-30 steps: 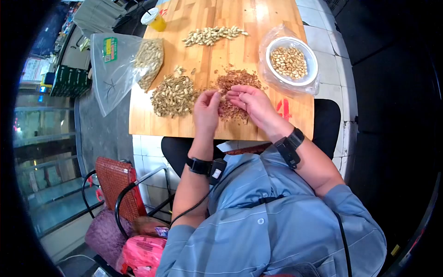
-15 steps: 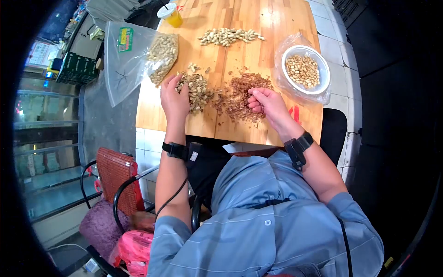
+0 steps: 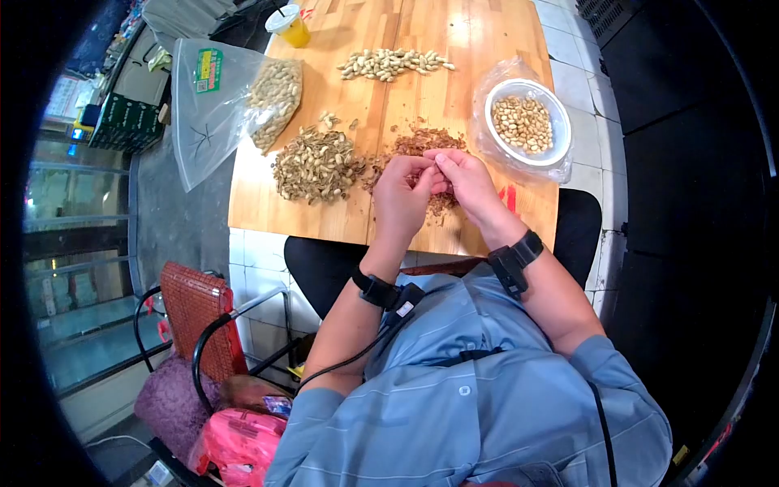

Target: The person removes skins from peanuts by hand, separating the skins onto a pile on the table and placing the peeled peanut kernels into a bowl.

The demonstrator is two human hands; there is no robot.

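My left hand [image 3: 402,197] and my right hand [image 3: 468,183] meet at the fingertips above a heap of reddish peanut skins [image 3: 430,141]. Both are closed in a pinch; whatever lies between the fingers is too small or hidden to make out. Left of my hands is a pile of broken peanut shells [image 3: 316,166]. To the right, a white bowl [image 3: 563,122] in a clear plastic bag holds shelled, pale peanuts [image 3: 522,124]. A row of unshelled peanuts [image 3: 391,64] lies further back on the table.
The wooden table [image 3: 357,221] carries a clear zip bag [image 3: 274,93] part full of unshelled peanuts at its left edge. A lidded cup [image 3: 289,26] with yellow drink stands at the back left. A reddish chair [image 3: 197,312] is at the lower left.
My left hand has left the shell pile and moved right to meet my right hand, its fingers now closed. My right hand stays over the skins. The view has shifted slightly.
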